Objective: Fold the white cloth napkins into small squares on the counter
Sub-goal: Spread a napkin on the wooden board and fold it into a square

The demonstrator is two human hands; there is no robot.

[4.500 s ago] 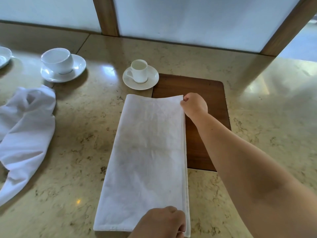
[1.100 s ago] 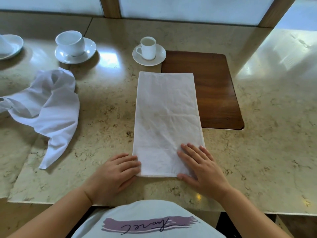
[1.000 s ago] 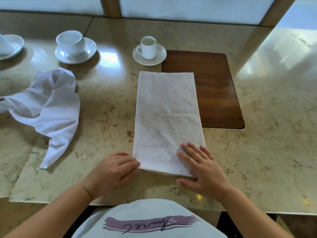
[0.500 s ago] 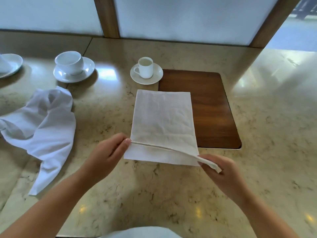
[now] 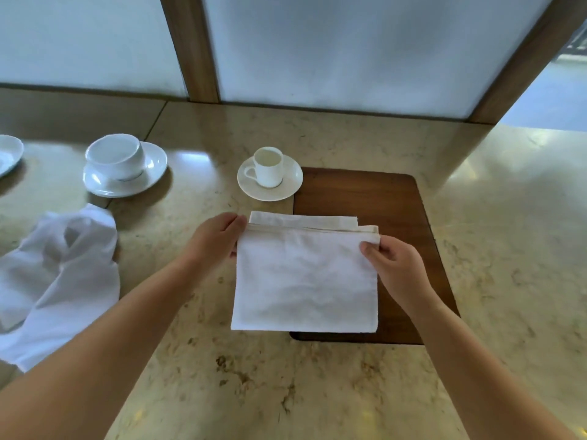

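A white cloth napkin (image 5: 305,281) lies in the middle of the marble counter (image 5: 317,392), doubled over into a rough square. Its upper layer stops just short of the far edge, so a thin strip of the lower layer shows behind it. My left hand (image 5: 216,239) pinches the far left corner of the upper layer. My right hand (image 5: 394,265) pinches the far right corner. The napkin's right part rests on a dark wooden board (image 5: 397,211). A second white napkin (image 5: 60,281) lies crumpled at the left.
A small white cup on a saucer (image 5: 270,174) stands just behind the napkin. A larger cup and saucer (image 5: 124,165) sit at the back left, with another saucer (image 5: 9,152) at the left edge. Frosted panels with wooden posts close the back.
Both hands lifted the long folded napkin's near edge and carried it away from me onto the far half. The strip is now about half as long.
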